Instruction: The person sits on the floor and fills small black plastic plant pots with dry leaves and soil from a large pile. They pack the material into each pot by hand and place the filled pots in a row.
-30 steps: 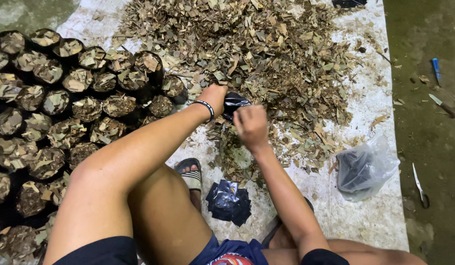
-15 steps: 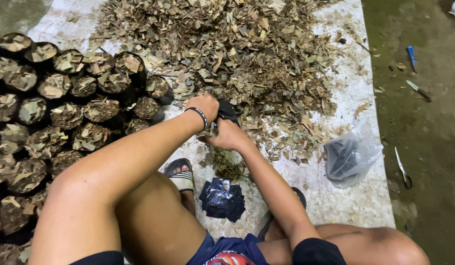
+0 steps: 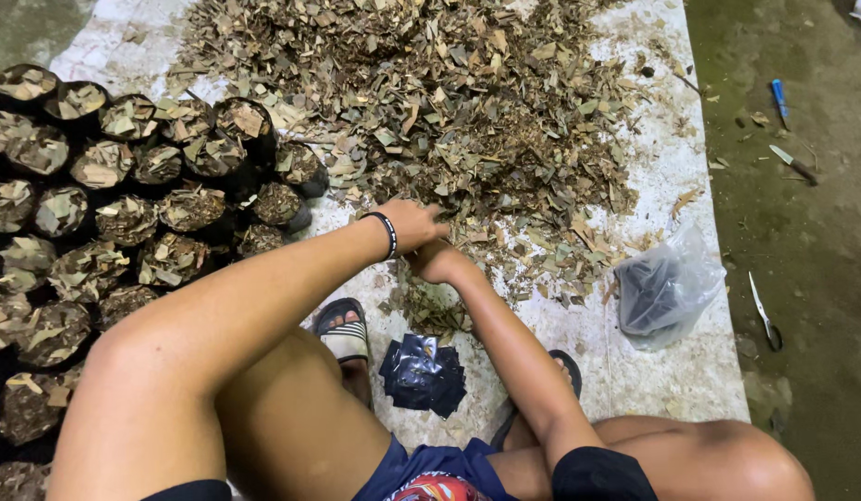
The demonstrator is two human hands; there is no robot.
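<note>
My left hand (image 3: pixel 414 223), with a black band at the wrist, rests at the near edge of a big heap of dried chopped leaves (image 3: pixel 430 83), fingertips pushed into it. My right hand (image 3: pixel 434 263) is curled just below it, touching it. The small black bag seen between the hands earlier is hidden now, so what either hand holds cannot be made out. A flat stack of empty black bags (image 3: pixel 421 376) lies on the white sheet (image 3: pixel 672 371) between my legs.
Several black bags filled with leaves (image 3: pixel 124 223) stand packed together at the left. A clear plastic bag with dark contents (image 3: pixel 662 288) lies at the right. On the ground beyond are a knife (image 3: pixel 792 165), a blue tool (image 3: pixel 779 100) and a thin blade (image 3: pixel 763 311). My sandal (image 3: pixel 342 329) is near.
Both hands have drawn closer together at the heap's edge, the right hand tucking under the left. The small black bag that showed between them is out of sight.
</note>
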